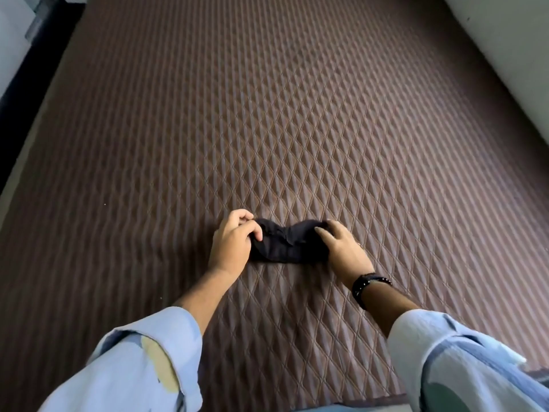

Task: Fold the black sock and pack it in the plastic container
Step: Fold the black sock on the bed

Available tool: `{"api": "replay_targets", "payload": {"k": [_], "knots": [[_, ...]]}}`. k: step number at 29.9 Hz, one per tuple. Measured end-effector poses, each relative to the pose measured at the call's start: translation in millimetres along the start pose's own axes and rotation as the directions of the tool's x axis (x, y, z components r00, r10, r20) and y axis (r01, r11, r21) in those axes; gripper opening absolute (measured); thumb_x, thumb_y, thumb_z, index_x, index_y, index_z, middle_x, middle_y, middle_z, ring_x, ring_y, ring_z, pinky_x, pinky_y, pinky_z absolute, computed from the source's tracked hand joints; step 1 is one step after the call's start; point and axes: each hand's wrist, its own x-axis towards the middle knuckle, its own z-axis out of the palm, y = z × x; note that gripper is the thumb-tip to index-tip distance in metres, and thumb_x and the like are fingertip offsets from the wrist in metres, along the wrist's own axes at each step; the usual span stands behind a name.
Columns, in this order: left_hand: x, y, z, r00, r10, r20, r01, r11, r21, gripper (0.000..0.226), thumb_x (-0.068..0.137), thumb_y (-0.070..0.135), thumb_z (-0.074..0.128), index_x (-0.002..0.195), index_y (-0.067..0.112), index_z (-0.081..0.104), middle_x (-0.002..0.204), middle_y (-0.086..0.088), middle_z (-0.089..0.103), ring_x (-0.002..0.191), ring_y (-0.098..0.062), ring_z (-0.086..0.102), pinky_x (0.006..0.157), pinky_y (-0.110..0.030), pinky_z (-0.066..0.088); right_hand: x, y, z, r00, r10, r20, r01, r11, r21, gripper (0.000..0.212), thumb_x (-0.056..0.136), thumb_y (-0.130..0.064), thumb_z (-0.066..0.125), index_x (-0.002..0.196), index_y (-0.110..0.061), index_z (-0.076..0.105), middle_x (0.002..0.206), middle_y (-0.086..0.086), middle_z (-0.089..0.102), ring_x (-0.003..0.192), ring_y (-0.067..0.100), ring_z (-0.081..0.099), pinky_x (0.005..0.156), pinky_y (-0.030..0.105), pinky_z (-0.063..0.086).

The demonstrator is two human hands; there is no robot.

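Observation:
A black sock [286, 242] lies crosswise on the brown quilted mattress [297, 129], bunched in its middle. My left hand [233, 242] pinches the sock's left end between thumb and fingers. My right hand [341, 248] presses on the sock's right end, fingers curled over it, with a dark beaded bracelet on the wrist. Both arms wear light blue sleeves. No plastic container is in view.
The quilted mattress fills most of the view. A white wall [505, 40] runs along its right side. A dark gap and a pale surface [15, 55] border its left edge. The mattress front edge lies just below my sleeves.

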Motion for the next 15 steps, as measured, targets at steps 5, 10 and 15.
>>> {"api": "replay_targets", "payload": {"k": [5,10,15], "knots": [[-19.3,-3.4,11.6,0.996,-0.077,0.034,0.080,0.991,-0.103,0.031,0.081,-0.021,0.051,0.074,0.004,0.069,0.130,-0.009,0.059,0.112,-0.027,0.066,0.089,-0.037,0.051,-24.0,-17.6,23.1,0.978,-0.188,-0.087,0.159,0.950,-0.270,0.070,0.092,-0.002,0.050,0.158,-0.011,0.030,0.167,0.013,0.025,0.155,0.037,0.022,0.122,0.055,0.023],[-15.7,7.1,9.8,1.000,-0.024,0.018,0.026,0.990,-0.140,0.029,0.082,-0.021,0.052,0.076,0.001,0.071,0.131,-0.011,0.060,0.116,-0.028,0.065,0.095,-0.033,0.047,-24.2,-44.7,54.3,0.975,-0.178,0.136,0.207,0.949,-0.238,0.061,0.106,-0.028,0.033,0.162,-0.016,0.013,0.171,0.002,0.009,0.159,0.025,0.005,0.127,0.048,0.003],[-8.9,32.8,20.0,0.997,0.063,0.053,-0.053,0.985,-0.164,0.031,0.083,-0.016,0.054,0.082,0.007,0.074,0.133,-0.006,0.060,0.117,-0.021,0.063,0.092,-0.026,0.045,-38.4,-50.6,63.3,0.996,-0.068,0.050,0.078,0.971,-0.228,0.068,0.103,-0.037,0.042,0.162,-0.021,0.014,0.171,0.013,-0.003,0.158,0.035,-0.004,0.125,0.056,0.005]]}}
